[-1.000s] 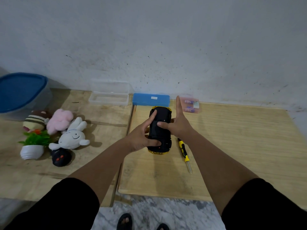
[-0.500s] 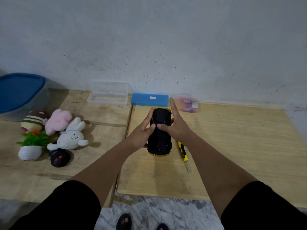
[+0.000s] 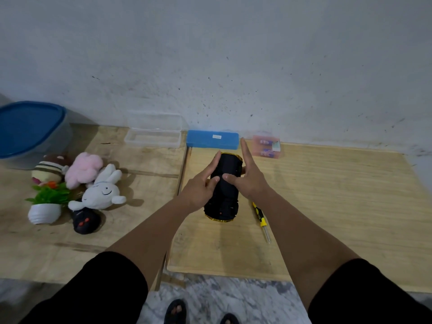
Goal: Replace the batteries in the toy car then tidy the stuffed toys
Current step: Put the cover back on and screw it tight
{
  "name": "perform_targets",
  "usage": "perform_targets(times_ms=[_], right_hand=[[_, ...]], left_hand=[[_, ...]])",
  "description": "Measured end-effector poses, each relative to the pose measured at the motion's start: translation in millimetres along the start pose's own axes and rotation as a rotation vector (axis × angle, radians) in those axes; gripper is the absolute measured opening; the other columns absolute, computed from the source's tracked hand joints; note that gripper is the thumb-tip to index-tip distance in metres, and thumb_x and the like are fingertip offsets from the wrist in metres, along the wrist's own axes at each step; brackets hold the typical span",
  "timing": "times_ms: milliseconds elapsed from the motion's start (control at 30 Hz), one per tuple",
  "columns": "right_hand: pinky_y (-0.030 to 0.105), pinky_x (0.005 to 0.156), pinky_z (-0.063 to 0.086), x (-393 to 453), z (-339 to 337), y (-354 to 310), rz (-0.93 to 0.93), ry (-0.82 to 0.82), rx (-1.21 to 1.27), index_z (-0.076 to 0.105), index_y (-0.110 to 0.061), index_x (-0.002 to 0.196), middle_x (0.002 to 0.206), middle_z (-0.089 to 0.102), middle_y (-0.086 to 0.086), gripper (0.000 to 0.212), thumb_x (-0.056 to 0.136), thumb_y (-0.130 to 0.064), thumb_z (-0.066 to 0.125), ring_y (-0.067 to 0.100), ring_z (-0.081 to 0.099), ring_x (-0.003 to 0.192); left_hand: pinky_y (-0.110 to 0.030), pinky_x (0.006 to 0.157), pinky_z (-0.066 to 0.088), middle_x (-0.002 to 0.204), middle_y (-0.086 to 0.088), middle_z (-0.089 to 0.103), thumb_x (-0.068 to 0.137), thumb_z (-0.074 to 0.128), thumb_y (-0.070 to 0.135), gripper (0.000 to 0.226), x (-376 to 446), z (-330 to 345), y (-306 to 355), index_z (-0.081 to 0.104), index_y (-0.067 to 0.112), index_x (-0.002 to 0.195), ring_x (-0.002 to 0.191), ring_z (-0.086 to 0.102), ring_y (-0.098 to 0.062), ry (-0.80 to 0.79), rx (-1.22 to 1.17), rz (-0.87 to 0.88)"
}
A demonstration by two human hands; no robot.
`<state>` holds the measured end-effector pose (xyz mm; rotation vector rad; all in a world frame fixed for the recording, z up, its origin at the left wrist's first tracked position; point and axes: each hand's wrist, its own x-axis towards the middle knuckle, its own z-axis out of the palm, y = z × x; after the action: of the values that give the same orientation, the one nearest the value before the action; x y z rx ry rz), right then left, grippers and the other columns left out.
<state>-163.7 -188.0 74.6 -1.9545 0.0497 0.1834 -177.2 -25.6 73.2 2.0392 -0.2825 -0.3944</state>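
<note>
The toy car (image 3: 224, 203) lies upside down over the right wooden board, black underside up, yellow trim at both ends. My left hand (image 3: 198, 190) holds its left side with the thumb on the underside. My right hand (image 3: 251, 181) holds the right side, thumb pressing next to the left thumb, index finger pointing straight up. Right of the car lies a yellow-and-black screwdriver (image 3: 260, 217). A pink pack of batteries (image 3: 267, 147) sits by the wall. The stuffed toys lie in a heap at the left: white rabbit (image 3: 100, 195), pink toy (image 3: 84, 168), striped toy (image 3: 48, 170), black toy (image 3: 84, 220).
A blue case (image 3: 212, 139) and an open clear plastic box (image 3: 153, 136) stand against the wall behind the car. A blue-lidded tub (image 3: 30, 129) is at the far left. A small potted plant (image 3: 45, 212) stands by the toys. The board's front edge (image 3: 233, 274) drops to a marble floor.
My left thumb has slid up from the car's lower side to the middle of the underside, meeting the right thumb. The car stays where it was.
</note>
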Motion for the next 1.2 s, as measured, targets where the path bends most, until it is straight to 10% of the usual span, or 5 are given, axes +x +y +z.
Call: perform_targets(times_ms=[400, 533, 667, 1033, 1200], right_hand=[[0.024, 0.083, 0.049, 2, 1, -11, -0.123, 0.022, -0.183, 0.065, -0.023, 0.109, 0.110, 0.061, -0.001, 0.027, 0.086, -0.010, 0.062, 0.014, 0.055, 0.101], [0.003, 0.073, 0.040, 1, 0, -10, -0.141, 0.002, -0.209, 0.071, -0.018, 0.105, 0.101, 0.066, -0.004, 0.022, 0.086, -0.011, 0.064, 0.009, 0.055, 0.096], [0.030, 0.084, 0.053, 8, 7, -2, -0.130, 0.051, -0.240, 0.071, -0.033, 0.086, 0.104, 0.064, 0.010, 0.010, 0.081, -0.025, 0.070, 0.022, 0.062, 0.096], [0.022, 0.084, 0.039, 3, 3, -7, -0.115, 0.021, -0.273, 0.049, -0.034, 0.118, 0.121, 0.047, 0.007, 0.038, 0.085, -0.024, 0.064, 0.015, 0.040, 0.102], [0.029, 0.086, 0.047, 2, -5, -8, -0.156, -0.021, -0.214, 0.044, -0.028, 0.125, 0.119, 0.050, 0.000, 0.052, 0.080, -0.025, 0.070, 0.017, 0.048, 0.107]], left_hand=[[-0.027, 0.094, 0.051, 0.135, 0.017, 0.045, 0.072, 0.082, 0.016, 0.117, 3, -1, -1, -0.003, 0.051, 0.145, 0.115, 0.052, 0.000, -0.121, -0.219, -0.106], [-0.030, 0.090, 0.054, 0.132, 0.017, 0.048, 0.070, 0.083, 0.013, 0.121, 5, -2, -4, -0.004, 0.052, 0.144, 0.113, 0.055, -0.002, -0.122, -0.227, -0.105], [-0.035, 0.092, 0.053, 0.141, 0.016, 0.043, 0.067, 0.085, 0.017, 0.122, 2, 1, -4, -0.003, 0.059, 0.141, 0.118, 0.054, -0.009, -0.114, -0.212, -0.078], [-0.038, 0.096, 0.051, 0.142, 0.020, 0.040, 0.069, 0.084, 0.020, 0.120, 0, 4, -2, -0.004, 0.056, 0.142, 0.121, 0.052, -0.011, -0.092, -0.199, -0.052], [-0.017, 0.083, 0.053, 0.136, 0.018, 0.042, 0.082, 0.073, 0.014, 0.109, -4, 4, 0, -0.008, 0.046, 0.146, 0.107, 0.056, 0.004, -0.094, -0.247, -0.066]])
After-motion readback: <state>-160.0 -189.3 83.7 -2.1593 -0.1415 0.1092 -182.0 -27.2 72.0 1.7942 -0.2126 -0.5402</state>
